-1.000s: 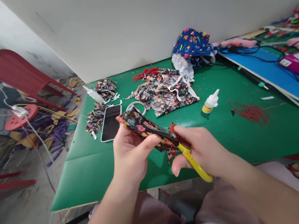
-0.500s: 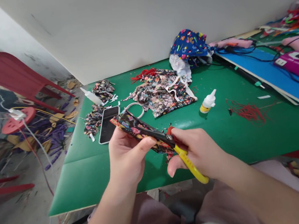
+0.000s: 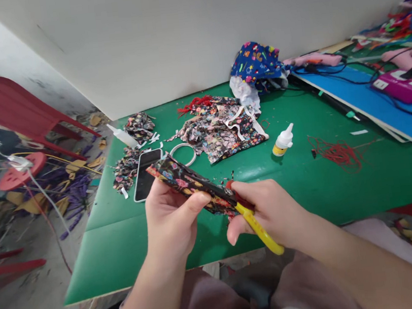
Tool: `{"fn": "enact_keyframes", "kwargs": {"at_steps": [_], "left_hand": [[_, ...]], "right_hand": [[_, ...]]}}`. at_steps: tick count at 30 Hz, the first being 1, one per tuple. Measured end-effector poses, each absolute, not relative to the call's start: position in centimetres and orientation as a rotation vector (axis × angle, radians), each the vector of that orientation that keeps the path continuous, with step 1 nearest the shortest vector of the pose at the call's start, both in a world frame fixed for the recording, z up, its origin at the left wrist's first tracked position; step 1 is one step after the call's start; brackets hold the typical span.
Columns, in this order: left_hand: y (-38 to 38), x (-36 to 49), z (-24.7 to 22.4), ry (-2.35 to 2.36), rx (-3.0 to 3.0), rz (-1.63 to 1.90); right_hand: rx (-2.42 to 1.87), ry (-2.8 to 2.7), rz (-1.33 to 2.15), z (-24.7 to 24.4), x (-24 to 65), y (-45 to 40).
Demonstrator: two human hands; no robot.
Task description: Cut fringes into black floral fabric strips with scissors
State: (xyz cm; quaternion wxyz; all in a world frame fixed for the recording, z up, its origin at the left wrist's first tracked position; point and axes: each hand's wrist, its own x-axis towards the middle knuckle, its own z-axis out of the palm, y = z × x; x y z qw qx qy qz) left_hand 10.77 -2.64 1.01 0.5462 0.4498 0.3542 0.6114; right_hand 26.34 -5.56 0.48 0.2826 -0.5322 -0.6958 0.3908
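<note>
Now, the left hand [image 3: 171, 223] has the folded floral cloth [image 3: 179, 180] pinched, thumb on top, other fingers tucked beneath it, all above the near part of the green table [image 3: 307, 192]. Over on the right hand [image 3: 271, 206], the fingers curl round the scissors [image 3: 261, 232], thumb standing off the yellow handle; the blades lie along the cloth, and how far apart they are cannot be told.

To the containers: two bottles, both white. One, with a yellow label [image 3: 279, 150], stands right of the hands; the other [image 3: 124, 135] is at the far left, beside scraps. What they hold can't be made out.

And the count! One phone [image 3: 147, 176], one white ring [image 3: 194, 155] near it. Two small scrap heaps [image 3: 126, 168] on the left, one larger floral heap [image 3: 221, 128] in the middle. One blue bundle [image 3: 257, 62] behind, one red thread tangle [image 3: 335, 152] to the right, and one purple box [image 3: 402, 85] beyond.
</note>
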Motion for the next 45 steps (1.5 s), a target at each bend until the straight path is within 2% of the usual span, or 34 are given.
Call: {"fn": "enact_keyframes", "kwargs": {"at_steps": [11,24,45], "left_hand": [[-2.6,10.9,1.1,0.855,1.022,1.469],[-2.7,10.5,0.9,0.846,1.059,1.476],[-3.5,10.7,0.1,0.930,1.338,1.444]], "right_hand": [[-1.280,-1.769,1.245,0.2,26.8,-5.4],[-1.397,-1.908,0.941,0.3,26.6,-5.2],[-1.424,-1.818,0.999,0.3,26.9,-5.2]]}}
